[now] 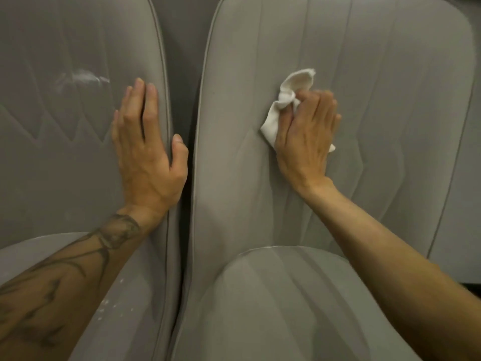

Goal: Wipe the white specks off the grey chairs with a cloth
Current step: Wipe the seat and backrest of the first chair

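Grey quilted fabric chairs (234, 191) side by side, head view: cloth is working the right one, visible mess is on the left.
Right hand (307, 131) pins crumpled white cloth (286, 105) to right backrest (377, 74), thumb pinching a fold. Left hand (148, 147) lies flat on left backrest (52, 165) edge, fingers straight, holding nothing. Risks: white smear (83, 76) just past the left fingertips and white specks (112, 306) on left seat (145, 295) get skipped. Tattooed forearm (65, 282) beside them could grind them in. A bunched cloth may only spread residue.
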A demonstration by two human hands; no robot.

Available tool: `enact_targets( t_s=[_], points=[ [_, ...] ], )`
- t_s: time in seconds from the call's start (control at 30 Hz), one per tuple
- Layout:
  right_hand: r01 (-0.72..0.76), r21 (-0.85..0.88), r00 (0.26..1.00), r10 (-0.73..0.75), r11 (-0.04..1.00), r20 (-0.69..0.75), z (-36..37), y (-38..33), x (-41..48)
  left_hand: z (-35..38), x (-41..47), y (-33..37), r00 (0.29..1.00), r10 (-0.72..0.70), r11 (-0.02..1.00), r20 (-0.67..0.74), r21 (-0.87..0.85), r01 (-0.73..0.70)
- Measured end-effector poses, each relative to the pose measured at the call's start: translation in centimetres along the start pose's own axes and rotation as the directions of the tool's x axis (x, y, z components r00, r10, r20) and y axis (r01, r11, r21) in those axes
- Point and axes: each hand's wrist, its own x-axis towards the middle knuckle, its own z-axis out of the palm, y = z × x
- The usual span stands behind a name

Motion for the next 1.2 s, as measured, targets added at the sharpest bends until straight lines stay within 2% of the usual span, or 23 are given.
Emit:
enact_targets(
  t_s=[0.07, 0.2, 0.27, 0.33, 0.43, 0.47, 0.53, 0.63, 0.7, 0.77, 0.83, 0.97, 1.03, 1.1, 1.2],
  points=[
    [-0.011, 0.046, 0.999, 0.009, 0.999, 0.041, -0.1, -0.8, -3.6, 0.0, -0.1, 0.1, 1.000, -0.002, 1.000, -0.001, 0.001, 0.002],
    [0.194, 0.157, 0.944, -0.228, 0.968, 0.240, -2.3, -0.9, -13.0, -0.1, 0.0, 0.0, 1.000, -0.005, 1.000, -0.007, -0.003, 0.005],
    [0.247, 0.176, 0.924, -0.286, 0.953, 0.253, -2.3, 0.1, -12.6, -0.1, -0.1, 0.0, 1.000, -0.007, 1.000, -0.003, -0.002, 0.007],
    [0.158, 0.140, 0.960, -0.185, 0.977, 0.209, -1.4, 0.4, -10.6, -0.1, -0.1, 0.0, 1.000, -0.014, 1.000, -0.002, -0.001, 0.014],
    [-0.097, 0.163, 0.985, 0.071, 0.982, 0.156, -0.8, -1.0, -9.9, 0.0, -0.1, 0.0, 1.000, -0.013, 1.000, -0.001, -0.004, 0.013],
    [-0.125, 0.176, 0.980, 0.094, 0.976, 0.173, -1.1, -1.6, -11.2, 0.0, -0.1, 0.0, 1.000, -0.015, 1.000, -0.001, -0.008, 0.015],
    [-0.114, 0.184, 0.952, 0.054, 0.976, 0.301, -2.8, -2.7, -15.2, 0.0, -0.1, 0.1, 1.000, -0.017, 1.000, 0.003, -0.015, 0.017],
    [-0.095, 0.117, 0.897, 0.034, 0.989, 0.440, -4.9, -3.6, -17.6, -0.1, 0.0, 0.1, 1.000, -0.021, 1.000, 0.001, -0.002, 0.021],
    [-0.120, 0.090, 0.920, 0.076, 0.989, 0.386, -3.7, -3.8, -14.9, -0.2, -0.1, 0.2, 1.000, -0.026, 1.000, 0.006, 0.006, 0.026],
    [-0.229, 0.136, 0.947, 0.188, 0.964, 0.261, -1.9, -4.2, -11.3, -0.3, -0.2, 0.4, 0.999, -0.034, 0.999, 0.005, 0.006, 0.034],
    [-0.310, 0.204, 0.936, 0.262, 0.928, 0.234, -1.8, -5.1, -11.4, -0.3, -0.1, 0.5, 1.000, -0.022, 1.000, 0.008, 0.008, 0.022],
    [-0.249, 0.297, 0.897, 0.103, 0.922, 0.430, -5.6, -7.1, -18.5, -0.5, -0.1, 0.7, 0.999, -0.036, 0.999, 0.021, 0.006, 0.036],
    [-0.182, 0.326, 0.895, 0.019, 0.928, 0.447, -5.6, -7.1, -17.4, -0.5, -0.1, 0.6, 0.999, -0.041, 0.999, 0.023, 0.002, 0.041],
    [-0.126, 0.373, 0.933, -0.018, 0.919, 0.359, -4.5, -7.8, -12.4, -0.4, -0.1, 0.7, 0.998, -0.049, 0.999, 0.028, 0.003, 0.049],
    [-0.078, 0.370, 0.983, 0.010, 0.926, 0.181, -2.1, -9.5, -5.0, -0.5, 0.0, 0.8, 0.997, -0.072, 0.997, 0.033, 0.009, 0.072]
  ],
)
